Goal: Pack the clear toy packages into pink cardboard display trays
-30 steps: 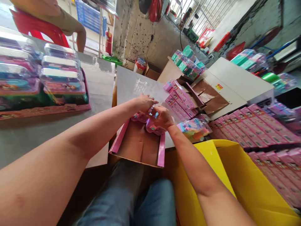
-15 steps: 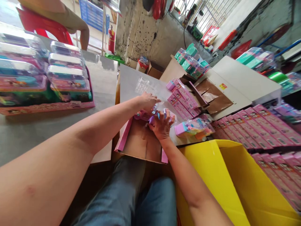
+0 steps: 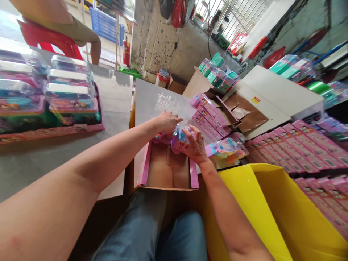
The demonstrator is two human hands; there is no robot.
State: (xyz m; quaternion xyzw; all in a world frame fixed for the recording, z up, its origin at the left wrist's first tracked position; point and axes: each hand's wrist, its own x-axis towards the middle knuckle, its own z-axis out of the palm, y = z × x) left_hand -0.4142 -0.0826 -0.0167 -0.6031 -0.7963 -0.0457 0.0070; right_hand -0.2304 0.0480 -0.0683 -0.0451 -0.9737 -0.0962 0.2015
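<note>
A pink-edged cardboard tray [image 3: 168, 170] lies in front of me, its near part bare brown card. At its far end are two clear-topped plastic packs side by side. My right hand [image 3: 194, 145] has its fingers wrapped round the purple and blue pack [image 3: 179, 139] on the right. My left hand [image 3: 167, 121] rests over the pink pack [image 3: 162, 137] on the left, with its fingers stretched out; the hand hides much of that pack.
Filled tray [image 3: 54, 127] on the left table. Pink boxes [image 3: 208, 121] and a wrapped pack [image 3: 228, 148] lie right of the tray. A yellow box [image 3: 244, 195] stands near my right arm. A person [image 3: 89, 38] sits at the back left.
The purple and blue pack shows more clearly in my right hand, which has shifted slightly right and up. The view has shifted a little, and more of the tray's near part shows.
</note>
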